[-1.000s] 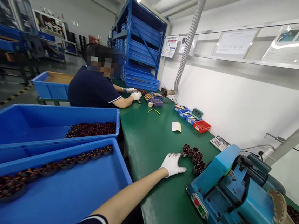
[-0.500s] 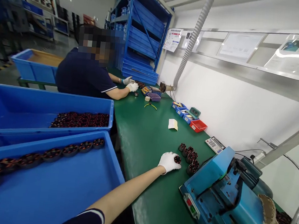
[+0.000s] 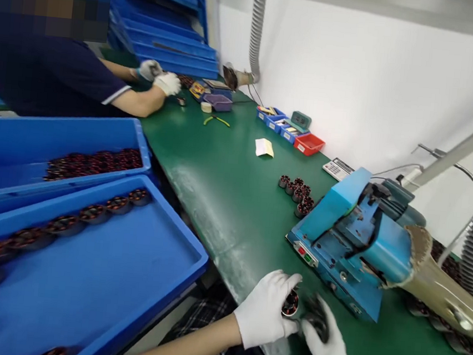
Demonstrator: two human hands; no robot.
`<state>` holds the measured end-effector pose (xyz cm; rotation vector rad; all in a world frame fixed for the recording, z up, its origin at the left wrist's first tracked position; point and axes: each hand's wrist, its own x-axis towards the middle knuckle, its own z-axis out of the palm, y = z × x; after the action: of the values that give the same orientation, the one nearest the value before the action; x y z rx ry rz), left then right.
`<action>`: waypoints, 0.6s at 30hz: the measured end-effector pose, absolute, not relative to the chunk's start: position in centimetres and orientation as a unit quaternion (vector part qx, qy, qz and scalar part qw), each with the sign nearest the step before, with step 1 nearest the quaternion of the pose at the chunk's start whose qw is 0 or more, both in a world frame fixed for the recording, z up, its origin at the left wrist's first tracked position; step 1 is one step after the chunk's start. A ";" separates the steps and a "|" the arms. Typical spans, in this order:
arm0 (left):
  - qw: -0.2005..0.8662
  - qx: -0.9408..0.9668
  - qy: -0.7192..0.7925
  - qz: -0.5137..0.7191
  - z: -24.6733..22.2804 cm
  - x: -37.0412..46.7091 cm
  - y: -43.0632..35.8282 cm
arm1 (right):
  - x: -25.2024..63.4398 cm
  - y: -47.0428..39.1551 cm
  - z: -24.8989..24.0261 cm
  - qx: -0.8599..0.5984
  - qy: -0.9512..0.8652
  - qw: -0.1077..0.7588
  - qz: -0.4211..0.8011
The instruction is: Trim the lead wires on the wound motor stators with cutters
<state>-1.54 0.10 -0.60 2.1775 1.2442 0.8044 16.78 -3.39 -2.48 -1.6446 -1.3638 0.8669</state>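
My left hand (image 3: 268, 310), in a white glove, has its fingers curled round a motor stator (image 3: 290, 304) with copper windings, over the near edge of the green bench. Close beside it on the right is my right hand (image 3: 327, 338), also gloved. It grips a dark round part (image 3: 318, 320), smeared by motion, whose kind I cannot make out. Several more wound stators (image 3: 297, 193) stand in a cluster on the bench, left of a blue machine (image 3: 340, 232).
A shallow blue tray (image 3: 128, 262) at left holds a row of stators, with a deeper blue bin (image 3: 57, 132) behind it. A co-worker's gloved hands (image 3: 162, 81) are at the far bench end. Small bins (image 3: 309, 144), green-handled pliers (image 3: 217, 120) and a calculator (image 3: 338, 168) lie beyond.
My left hand has come back from the stator cluster to the near bench edge with a stator. My right hand has come into view. The camera has turned down and to the right.
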 end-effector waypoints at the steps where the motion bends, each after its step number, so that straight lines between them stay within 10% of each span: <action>1: 0.266 0.813 0.427 0.293 -0.8 -1.0 0.0 | 15.8 -2.8 -2.1 -0.649 -0.550 0.398 0.344; 11: 0.321 0.799 0.395 0.319 -1.8 -0.1 -0.1 | 13.2 -3.2 2.0 -0.650 -0.609 0.358 0.281; 18: 0.342 0.782 0.442 0.275 -1.0 0.5 -0.1 | 13.6 -3.2 0.6 -0.686 -0.347 0.523 0.368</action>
<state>0.52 -0.07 -1.03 2.0351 1.1501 0.7150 13.63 -3.16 0.56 -1.6420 -0.8314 0.8813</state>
